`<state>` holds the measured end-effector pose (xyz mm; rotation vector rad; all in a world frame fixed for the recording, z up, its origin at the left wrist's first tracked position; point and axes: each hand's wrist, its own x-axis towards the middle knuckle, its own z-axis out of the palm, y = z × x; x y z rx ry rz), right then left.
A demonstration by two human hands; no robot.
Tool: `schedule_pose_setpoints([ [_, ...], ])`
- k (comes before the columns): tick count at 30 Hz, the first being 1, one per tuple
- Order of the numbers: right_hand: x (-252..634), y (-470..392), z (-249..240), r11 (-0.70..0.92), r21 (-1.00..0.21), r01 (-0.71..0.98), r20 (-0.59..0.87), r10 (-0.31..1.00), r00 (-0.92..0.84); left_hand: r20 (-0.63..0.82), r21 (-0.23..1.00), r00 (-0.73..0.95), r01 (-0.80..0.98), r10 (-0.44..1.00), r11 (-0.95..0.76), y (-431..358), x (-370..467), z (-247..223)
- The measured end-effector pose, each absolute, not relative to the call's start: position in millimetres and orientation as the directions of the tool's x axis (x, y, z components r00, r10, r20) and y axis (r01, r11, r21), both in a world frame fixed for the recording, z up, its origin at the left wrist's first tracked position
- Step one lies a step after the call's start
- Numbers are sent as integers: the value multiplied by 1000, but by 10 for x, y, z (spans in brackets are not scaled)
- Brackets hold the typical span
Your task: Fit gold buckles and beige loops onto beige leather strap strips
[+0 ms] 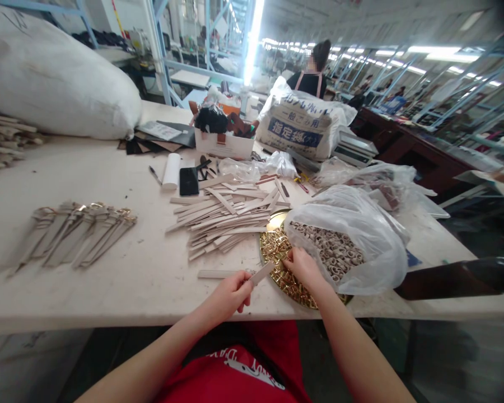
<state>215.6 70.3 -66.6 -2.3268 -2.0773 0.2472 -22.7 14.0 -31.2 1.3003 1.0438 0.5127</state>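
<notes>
My left hand [232, 291] is closed around a pale strap [262, 273], whose free end points toward the round golden tray [279, 217]. Heaped on that tray are many small gold-coloured buckles [294, 290]. The fingers of my right hand [306, 271] are pinched together among the buckles; what is between them is hidden. Just beyond this hand lies an open clear plastic bag [382, 252] full of small beige loops [338, 253]. A loose pile of pale straps [227, 221] covers the table's middle, and a few more straps [212, 274] lie beside my left hand.
Straps fitted with buckles [90, 232] lie in a row at the left. Behind the pile are a black phone [189, 181], a white roll [170, 170] and a white box [224, 144]. Large sacks [63, 73] and a printed bag [296, 126] stand farther back. Another person [313, 78] is beyond.
</notes>
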Motion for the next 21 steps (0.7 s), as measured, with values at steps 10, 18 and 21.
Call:
schedule_pose_setpoints([
  [10,1773,339,-336,47,-569,821,-41,995,-86,-194,932,424,360,884,32,225,-209,-222],
  [18,1414,154,-271,-135,-952,274,-186,968,-167,-92,824,359,551,929,-131,282,-165,-165],
  [21,1397,120,-276,-270,-957,104,-286,935,-209,-96,842,343,529,934,-108,264,-205,-205],
])
